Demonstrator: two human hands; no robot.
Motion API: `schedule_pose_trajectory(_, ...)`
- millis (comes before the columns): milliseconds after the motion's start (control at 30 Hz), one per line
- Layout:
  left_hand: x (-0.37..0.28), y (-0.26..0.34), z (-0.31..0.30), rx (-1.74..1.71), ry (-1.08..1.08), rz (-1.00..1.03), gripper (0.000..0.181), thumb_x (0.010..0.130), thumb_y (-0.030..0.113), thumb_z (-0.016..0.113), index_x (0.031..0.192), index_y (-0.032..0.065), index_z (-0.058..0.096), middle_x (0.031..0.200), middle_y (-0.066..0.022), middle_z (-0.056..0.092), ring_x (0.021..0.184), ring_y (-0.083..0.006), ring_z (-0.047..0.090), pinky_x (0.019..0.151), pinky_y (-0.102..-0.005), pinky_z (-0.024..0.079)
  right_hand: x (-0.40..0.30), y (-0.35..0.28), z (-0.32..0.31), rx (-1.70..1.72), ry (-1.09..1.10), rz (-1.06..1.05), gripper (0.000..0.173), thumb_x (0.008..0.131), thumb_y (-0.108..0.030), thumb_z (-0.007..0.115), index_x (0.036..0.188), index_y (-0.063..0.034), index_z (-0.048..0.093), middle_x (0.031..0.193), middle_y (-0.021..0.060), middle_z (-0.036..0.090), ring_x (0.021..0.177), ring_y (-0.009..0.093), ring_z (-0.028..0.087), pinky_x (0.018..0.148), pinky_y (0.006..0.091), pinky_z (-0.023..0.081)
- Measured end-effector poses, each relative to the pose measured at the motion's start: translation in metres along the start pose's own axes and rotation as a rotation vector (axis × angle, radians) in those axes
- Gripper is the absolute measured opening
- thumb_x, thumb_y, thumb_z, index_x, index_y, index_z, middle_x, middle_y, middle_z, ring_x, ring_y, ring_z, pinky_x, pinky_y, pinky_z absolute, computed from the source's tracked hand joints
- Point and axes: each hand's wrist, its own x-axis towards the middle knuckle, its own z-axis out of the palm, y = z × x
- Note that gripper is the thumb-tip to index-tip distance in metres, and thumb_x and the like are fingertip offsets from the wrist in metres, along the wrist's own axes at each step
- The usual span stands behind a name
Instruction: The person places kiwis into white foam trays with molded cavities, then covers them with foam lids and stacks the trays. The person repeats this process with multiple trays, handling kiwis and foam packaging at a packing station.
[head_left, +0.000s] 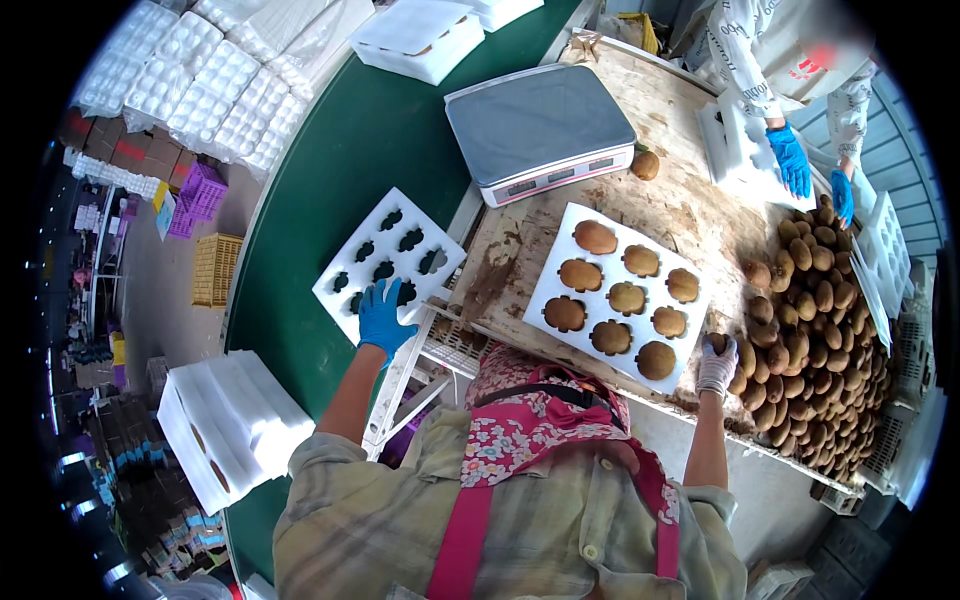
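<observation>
In a blue glove, my left hand (384, 321) lies with spread fingers on the near edge of a white foam tray (347, 282). That tray has empty cut-out holes and rests partly over the green conveyor belt (300, 300). My right hand (717, 366), in a pale glove, has its fingers around a brown kiwifruit (718, 343) at the left edge of a kiwifruit heap (814, 330). Between my hands, a second foam tray (553, 279) sits on the wooden table (510, 251), with a kiwifruit in each hole.
A digital scale (540, 124) stands at the table's back, a loose kiwifruit (646, 166) beside it. Foam stacks (232, 427) and a foam box (418, 37) sit along the belt. Across the table, a co-worker's blue-gloved hand (789, 161) touches foam trays (739, 142).
</observation>
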Motion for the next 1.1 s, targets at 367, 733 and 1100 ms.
schedule_pose_trajectory(367,-0.006,-0.028,0.017,-0.06,0.223,-0.137,0.084,0.063,0.003,0.067,0.137,0.0284,0.037,0.144,-0.0085,0.03,0.13,-0.0393,0.028,0.106,-0.0503,0.026,0.011,-0.014,-0.01,-0.182,0.034,-0.149,0.058,0.075,-0.031,0.068,0.125,-0.0073,0.051,0.124,0.0213,0.051,0.118,0.036,0.046,0.1,0.0399,0.037)
schedule_pose_trajectory(733,0.118,0.168,0.086,-1.402,-0.514,0.13,0.066,0.09,0.042,0.054,0.14,0.0029,0.033,0.14,-0.0093,0.038,0.127,-0.0195,0.036,0.106,-0.0324,0.028,-0.041,-0.083,0.036,0.806,-0.434,0.13,0.064,0.091,-0.034,0.053,0.143,-0.0069,0.027,0.133,0.0168,0.046,0.124,0.025,0.042,0.103,0.0317,0.031)
schedule_pose_trajectory(1100,0.087,0.215,0.033,-1.143,-0.672,-0.116,0.089,0.079,0.064,0.055,0.144,0.0114,0.027,0.147,-0.0105,0.027,0.131,-0.0288,0.028,0.108,-0.0453,0.023,0.143,0.01,-0.203,-0.122,0.692,-0.119,0.042,0.074,-0.017,0.064,0.115,-0.0113,0.057,0.117,0.0149,0.054,0.111,0.032,0.05,0.094,0.0416,0.042)
